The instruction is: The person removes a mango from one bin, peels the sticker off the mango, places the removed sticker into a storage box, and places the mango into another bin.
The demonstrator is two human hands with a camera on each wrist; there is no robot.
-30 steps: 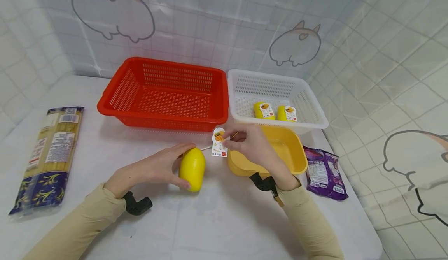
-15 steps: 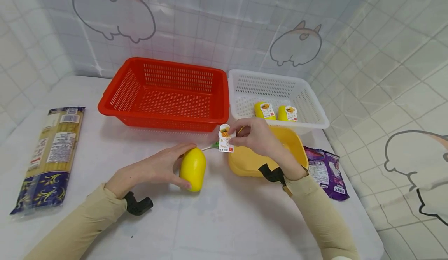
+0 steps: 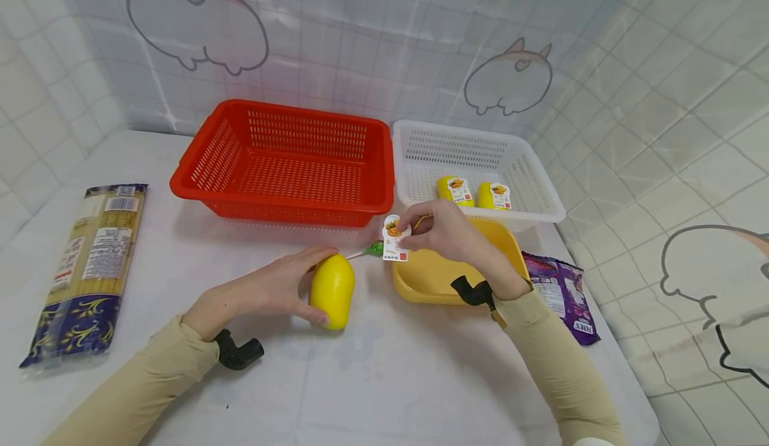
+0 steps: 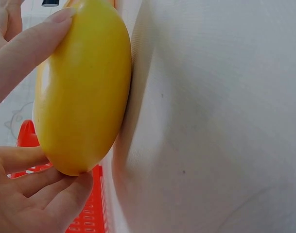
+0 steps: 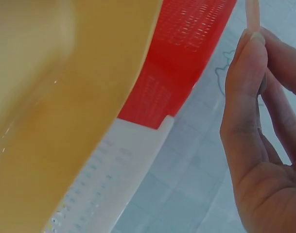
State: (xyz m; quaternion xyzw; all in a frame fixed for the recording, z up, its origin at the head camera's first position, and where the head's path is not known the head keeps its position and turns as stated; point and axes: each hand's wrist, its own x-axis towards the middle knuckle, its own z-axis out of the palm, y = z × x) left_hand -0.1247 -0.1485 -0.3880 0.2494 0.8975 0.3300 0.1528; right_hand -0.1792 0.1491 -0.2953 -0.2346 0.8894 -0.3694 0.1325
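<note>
My left hand (image 3: 258, 289) holds a smooth yellow mango (image 3: 332, 294) on the white table, thumb at its near end and fingertips at its far end. In the left wrist view the mango (image 4: 84, 92) lies between thumb and fingers. My right hand (image 3: 447, 232) pinches a small white label (image 3: 394, 240) with a mango picture, over the left edge of the yellow tub (image 3: 414, 292). A lollipop with a green wrapper (image 3: 375, 248) and white stick lies between mango and label, partly hidden. The right wrist view shows the label (image 5: 252, 14) edge-on between thumb and finger.
Behind stand a red basket (image 3: 288, 213) and a white basket (image 3: 541, 213). Two labelled yellow mangoes (image 3: 449, 189) sit in the white one. A pasta pack (image 3: 90, 266) lies far left, a purple packet (image 3: 571, 299) at right beside the tub.
My right hand has moved right and slightly away with the label, uncovering the lollipop's green wrapper. The left hand and mango have stayed in place.
</note>
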